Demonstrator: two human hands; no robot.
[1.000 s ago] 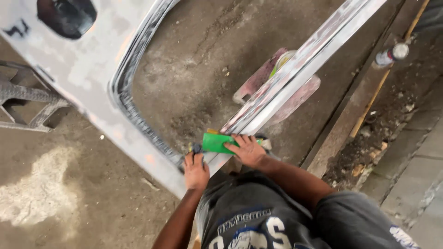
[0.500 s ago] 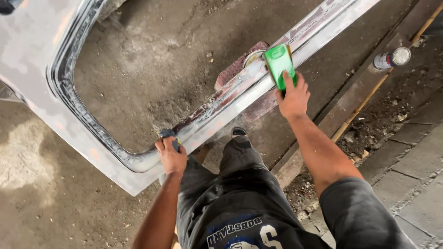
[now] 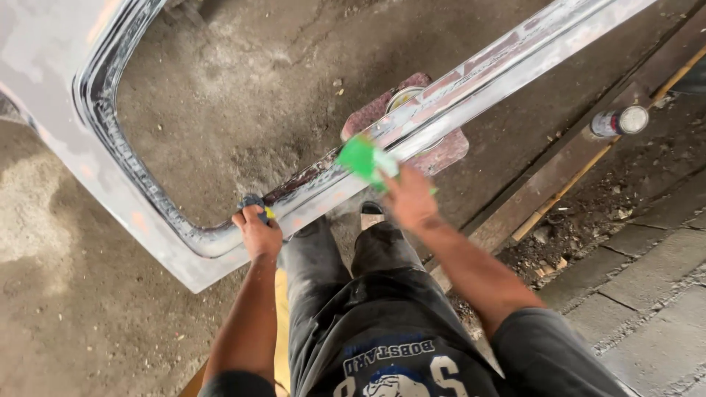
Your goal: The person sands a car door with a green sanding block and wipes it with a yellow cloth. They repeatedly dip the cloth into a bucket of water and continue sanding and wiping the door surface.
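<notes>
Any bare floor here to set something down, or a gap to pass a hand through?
Bare concrete floor shows inside the window opening of the metal panel; a hand could pass there. Another dusty patch lies left of the panel. Crowded: the lower rail, with the left hand gripping it and the right hand holding a green pad, above a reddish slab. Spray can sits right.

Floor: bare, dusty concrete.
Reddish slab lies flat under the grey panel frame. Spray can lies on its side by a wooden beam; dirt and rubble beside paving blocks.
</notes>
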